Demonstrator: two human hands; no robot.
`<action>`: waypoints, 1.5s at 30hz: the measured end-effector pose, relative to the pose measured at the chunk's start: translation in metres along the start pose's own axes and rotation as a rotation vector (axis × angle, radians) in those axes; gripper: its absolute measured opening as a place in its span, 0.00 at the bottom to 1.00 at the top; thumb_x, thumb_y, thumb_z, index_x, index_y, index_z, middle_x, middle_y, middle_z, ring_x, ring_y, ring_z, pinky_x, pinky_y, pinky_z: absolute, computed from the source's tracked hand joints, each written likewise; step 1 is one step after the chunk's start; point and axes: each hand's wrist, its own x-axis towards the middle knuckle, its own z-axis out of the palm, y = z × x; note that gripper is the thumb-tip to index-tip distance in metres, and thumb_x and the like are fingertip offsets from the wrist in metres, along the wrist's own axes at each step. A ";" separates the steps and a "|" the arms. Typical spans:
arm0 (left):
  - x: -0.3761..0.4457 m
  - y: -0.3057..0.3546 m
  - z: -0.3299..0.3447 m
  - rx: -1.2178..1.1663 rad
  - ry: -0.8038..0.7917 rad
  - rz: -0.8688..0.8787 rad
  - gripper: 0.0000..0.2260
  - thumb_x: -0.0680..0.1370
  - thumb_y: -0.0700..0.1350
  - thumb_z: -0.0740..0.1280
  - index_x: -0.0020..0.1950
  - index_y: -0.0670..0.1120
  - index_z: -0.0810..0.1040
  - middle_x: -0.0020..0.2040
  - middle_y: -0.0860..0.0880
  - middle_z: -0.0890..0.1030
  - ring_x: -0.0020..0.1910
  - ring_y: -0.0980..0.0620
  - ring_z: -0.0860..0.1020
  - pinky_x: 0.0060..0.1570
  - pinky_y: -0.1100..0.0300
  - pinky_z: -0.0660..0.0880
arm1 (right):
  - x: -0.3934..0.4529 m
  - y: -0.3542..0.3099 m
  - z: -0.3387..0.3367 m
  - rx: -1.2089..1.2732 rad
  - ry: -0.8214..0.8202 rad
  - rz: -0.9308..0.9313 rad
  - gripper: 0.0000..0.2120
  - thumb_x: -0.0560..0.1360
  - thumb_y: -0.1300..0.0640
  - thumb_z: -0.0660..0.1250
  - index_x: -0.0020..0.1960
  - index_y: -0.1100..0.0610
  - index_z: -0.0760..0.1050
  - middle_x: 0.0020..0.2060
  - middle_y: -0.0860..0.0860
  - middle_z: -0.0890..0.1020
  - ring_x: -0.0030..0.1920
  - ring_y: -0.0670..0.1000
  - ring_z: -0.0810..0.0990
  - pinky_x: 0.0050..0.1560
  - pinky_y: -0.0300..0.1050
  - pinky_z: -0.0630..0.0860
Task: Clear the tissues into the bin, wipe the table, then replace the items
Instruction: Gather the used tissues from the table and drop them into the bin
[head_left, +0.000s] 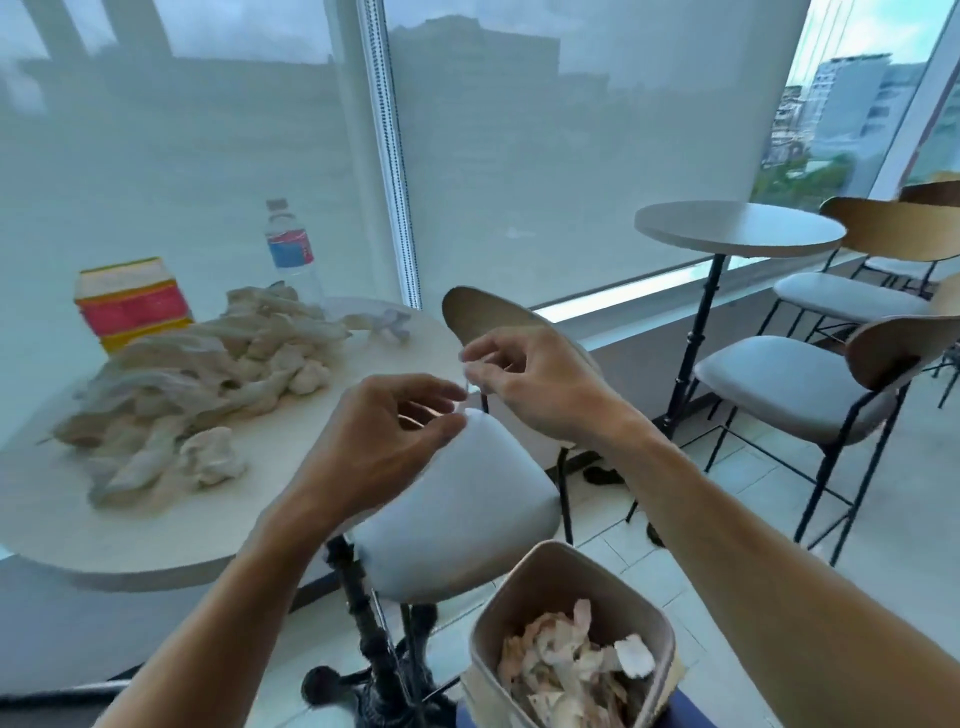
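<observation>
Cream, twisted tissues (197, 384) lie heaped on the round, pale worktop (171, 540), more crumpled in the tapered bin (571, 634) below. The left hand (379, 441) and right hand (524, 384) meet above the chair, fingertips pinched; the blur hides whether either grip holds anything.

no legible text anywhere. water bottle (289, 249) on the table (171, 540) has a blue/red label, print too blurred to read. box (134, 301) beside it has red, yellow and white bands, any lettering smeared out. no numbers, brands or signs readable on either, or on the buildings outside
</observation>
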 end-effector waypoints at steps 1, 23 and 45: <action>-0.002 -0.003 -0.015 0.018 0.039 0.001 0.08 0.74 0.48 0.72 0.51 0.60 0.80 0.45 0.59 0.83 0.45 0.64 0.81 0.44 0.70 0.78 | 0.007 -0.010 0.007 0.009 -0.001 -0.017 0.08 0.78 0.48 0.67 0.55 0.46 0.81 0.45 0.42 0.83 0.45 0.38 0.80 0.38 0.28 0.70; -0.056 -0.135 -0.211 0.313 0.206 -0.325 0.12 0.73 0.43 0.74 0.56 0.52 0.82 0.49 0.53 0.83 0.45 0.59 0.79 0.42 0.65 0.72 | 0.055 -0.115 0.199 -0.331 -0.469 -0.221 0.19 0.77 0.50 0.70 0.67 0.52 0.76 0.65 0.51 0.77 0.63 0.50 0.74 0.61 0.42 0.67; -0.030 -0.131 -0.144 0.108 0.250 -0.133 0.06 0.72 0.44 0.75 0.47 0.53 0.85 0.43 0.59 0.83 0.44 0.61 0.79 0.44 0.70 0.73 | 0.022 -0.048 0.124 0.025 -0.107 -0.022 0.05 0.74 0.51 0.73 0.44 0.52 0.83 0.34 0.45 0.82 0.35 0.40 0.78 0.41 0.38 0.77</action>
